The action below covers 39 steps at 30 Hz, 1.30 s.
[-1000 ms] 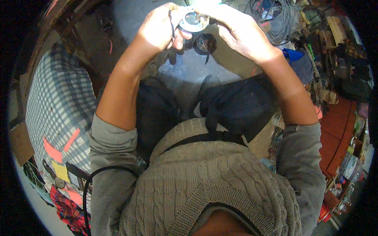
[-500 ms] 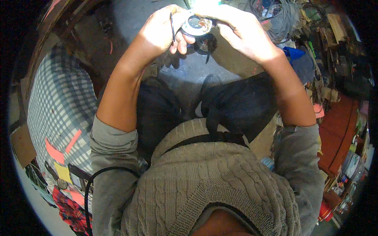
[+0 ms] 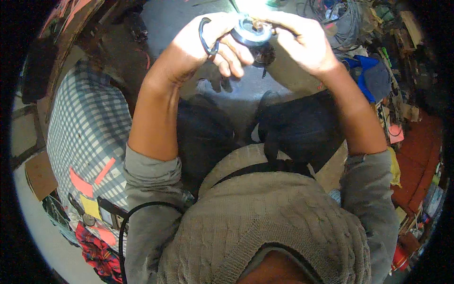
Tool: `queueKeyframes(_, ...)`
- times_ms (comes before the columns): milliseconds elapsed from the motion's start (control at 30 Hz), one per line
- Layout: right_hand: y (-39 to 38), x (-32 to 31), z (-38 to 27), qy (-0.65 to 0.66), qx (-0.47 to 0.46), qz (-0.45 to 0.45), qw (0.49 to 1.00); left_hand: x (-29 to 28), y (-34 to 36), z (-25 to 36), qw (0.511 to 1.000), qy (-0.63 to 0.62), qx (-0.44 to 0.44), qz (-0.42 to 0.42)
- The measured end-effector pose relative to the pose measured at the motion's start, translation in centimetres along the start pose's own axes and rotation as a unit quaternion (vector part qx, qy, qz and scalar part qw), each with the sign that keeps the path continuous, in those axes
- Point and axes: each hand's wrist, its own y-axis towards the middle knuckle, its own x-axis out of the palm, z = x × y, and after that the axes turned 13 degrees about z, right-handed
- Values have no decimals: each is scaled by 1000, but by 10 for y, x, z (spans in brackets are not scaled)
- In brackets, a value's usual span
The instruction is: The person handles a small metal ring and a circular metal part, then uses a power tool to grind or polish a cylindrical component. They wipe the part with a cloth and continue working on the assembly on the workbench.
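A round metal ring-shaped part (image 3: 246, 38) is held up in bright light at the top of the view, with copper-brown pieces (image 3: 257, 24) inside its far right side. My left hand (image 3: 215, 40) is closed on the ring's left side, its lower fingers curled beneath. A black loop-shaped handle (image 3: 203, 35) hangs around the base of that hand's thumb; a thin dark shaft shows beyond the fingers. From the right, my right hand (image 3: 302, 42) pinches at the ring's right rim; glare hides its fingertips. Below the ring, a dark round object (image 3: 263, 56) is on the floor.
A checked cloth (image 3: 90, 113) covers a surface on my left, holding pink strips (image 3: 81, 182) and a yellow piece (image 3: 90, 207). Coiled grey cable (image 3: 343, 28) lies at the far right, near a blue cloth (image 3: 369, 78). Wood scraps and a red-brown panel (image 3: 418, 156) line the right.
Both hands and the ring have shifted right in the view, and the ring is tilted more. The black loop at my left hand has turned, showing its opening wider.
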Motion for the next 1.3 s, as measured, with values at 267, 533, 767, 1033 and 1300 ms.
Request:
queueKeyframes(267, 1, -2, 13, -43, -30, -26, 998, -12, 8, -12, 997, -3, 46, 57)
queueKeyframes(533, -28, 6, 3, -294, -121, -31, 948, -5, 11, -16, 993, -23, 58, 99)
queueKeyframes(767, -3, -11, 9, -61, -101, -13, 993, 0, 9, -13, 981, 120, 101, 116)
queueKeyframes(1033, 38, -10, -18, -45, -245, -97, 964, -1, 10, -20, 977, 165, 84, 101)
queueKeyframes(1300, 49, -8, -21, -22, -74, -191, 978, 1, 9, -20, 982, 156, 49, 93)
